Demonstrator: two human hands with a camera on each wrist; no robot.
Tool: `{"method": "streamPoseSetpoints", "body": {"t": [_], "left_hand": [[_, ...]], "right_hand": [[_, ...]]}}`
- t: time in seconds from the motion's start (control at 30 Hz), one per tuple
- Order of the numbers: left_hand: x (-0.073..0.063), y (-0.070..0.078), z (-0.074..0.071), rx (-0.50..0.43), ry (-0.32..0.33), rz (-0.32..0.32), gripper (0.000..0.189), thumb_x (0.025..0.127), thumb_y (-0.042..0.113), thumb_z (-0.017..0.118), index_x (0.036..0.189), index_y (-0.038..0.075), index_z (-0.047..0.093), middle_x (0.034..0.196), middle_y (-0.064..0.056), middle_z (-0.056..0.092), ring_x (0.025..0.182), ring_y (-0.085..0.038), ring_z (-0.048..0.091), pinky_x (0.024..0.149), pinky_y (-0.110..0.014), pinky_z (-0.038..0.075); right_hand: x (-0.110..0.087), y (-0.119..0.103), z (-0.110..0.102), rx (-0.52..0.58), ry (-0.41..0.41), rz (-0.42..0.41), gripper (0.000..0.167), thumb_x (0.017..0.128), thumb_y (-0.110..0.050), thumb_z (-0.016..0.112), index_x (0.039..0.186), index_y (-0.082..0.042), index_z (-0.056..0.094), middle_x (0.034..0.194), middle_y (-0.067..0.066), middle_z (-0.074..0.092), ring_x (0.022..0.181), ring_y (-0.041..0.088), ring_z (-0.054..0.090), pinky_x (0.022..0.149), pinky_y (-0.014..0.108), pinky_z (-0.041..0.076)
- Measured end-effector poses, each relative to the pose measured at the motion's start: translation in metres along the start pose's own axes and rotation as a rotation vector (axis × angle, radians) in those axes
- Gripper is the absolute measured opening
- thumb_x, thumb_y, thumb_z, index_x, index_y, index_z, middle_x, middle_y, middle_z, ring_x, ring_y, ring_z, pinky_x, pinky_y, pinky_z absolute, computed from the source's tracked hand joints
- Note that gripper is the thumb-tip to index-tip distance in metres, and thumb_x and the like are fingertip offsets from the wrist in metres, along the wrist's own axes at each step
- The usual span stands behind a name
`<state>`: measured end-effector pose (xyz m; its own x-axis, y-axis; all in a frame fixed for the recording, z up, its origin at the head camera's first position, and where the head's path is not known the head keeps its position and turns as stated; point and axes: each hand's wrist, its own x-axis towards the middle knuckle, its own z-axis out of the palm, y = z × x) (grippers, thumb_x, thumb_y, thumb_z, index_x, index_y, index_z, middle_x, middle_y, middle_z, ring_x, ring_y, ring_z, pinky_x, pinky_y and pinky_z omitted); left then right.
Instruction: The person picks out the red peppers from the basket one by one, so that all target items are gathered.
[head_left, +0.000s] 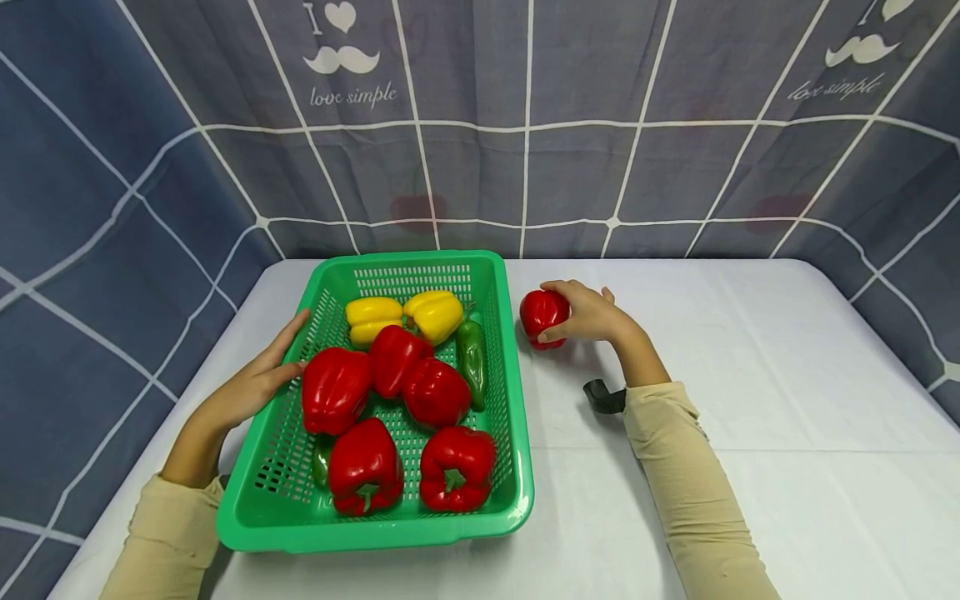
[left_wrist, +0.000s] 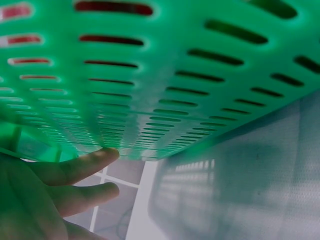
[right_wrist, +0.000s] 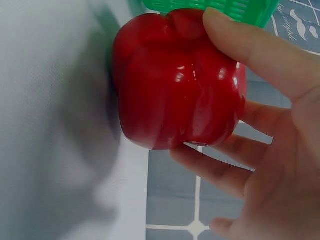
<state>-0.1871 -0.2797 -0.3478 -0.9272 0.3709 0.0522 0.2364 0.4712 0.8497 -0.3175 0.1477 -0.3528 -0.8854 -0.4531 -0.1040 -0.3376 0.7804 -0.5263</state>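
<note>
Red pepper (right_wrist: 177, 85) between right thumb (right_wrist: 260, 52) and fingers (right_wrist: 215, 170)

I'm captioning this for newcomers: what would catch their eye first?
Probably the bright green basket, left of centre on the white table, holding red, yellow and green peppers. Next, the lone red pepper to its right, in the right hand; the left hand rests against the basket's left side.

Grey-blue, white-gridded fabric curtain (head_left: 472, 175) behind & on both sides, w/ white moustache print (head_left: 341, 60) + "love simple" txt (head_left: 353, 95) upper L, same upper R. White cloth-covered desk (head_left: 787, 358) below, faint crease R side.
</note>
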Motion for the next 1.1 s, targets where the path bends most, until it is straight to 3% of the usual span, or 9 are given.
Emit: {"method": "streamPoseSetpoints", "body": {"t": [0.87, 1.1], "left_hand": [[-0.0015, 0.0011, 0.0006, -0.015, -0.003, 0.004, 0.067, 0.093, 0.002, 0.033, 0.147, 0.009, -0.006, 0.152, -0.015, -0.011, 0.137, -0.032, -0.011, 0.100, -0.066, -0.007], [-0.0002, 0.0006, 0.0007, -0.030, 0.000, 0.016, 0.069, 0.092, 0.000, 0.035, 0.147, 0.008, -0.005, 0.152, -0.018, -0.010, 0.136, -0.037, -0.010, 0.100, -0.066, -0.006]], "right_hand": [[-0.0061, 0.0040, -0.0066, 0.021, -0.061, -0.008, 0.072, 0.075, -0.026, 0.070, 0.137, -0.007, 0.036, 0.133, 0.017, 0.043, 0.125, 0.033, 0.036, 0.099, 0.065, 0.013], [-0.0058, 0.0068, -0.0085, 0.024, -0.072, 0.001, 0.072, 0.077, -0.026, 0.069, 0.138, -0.008, 0.035, 0.135, 0.016, 0.041, 0.122, 0.035, 0.037, 0.099, 0.060, 0.022]]}}
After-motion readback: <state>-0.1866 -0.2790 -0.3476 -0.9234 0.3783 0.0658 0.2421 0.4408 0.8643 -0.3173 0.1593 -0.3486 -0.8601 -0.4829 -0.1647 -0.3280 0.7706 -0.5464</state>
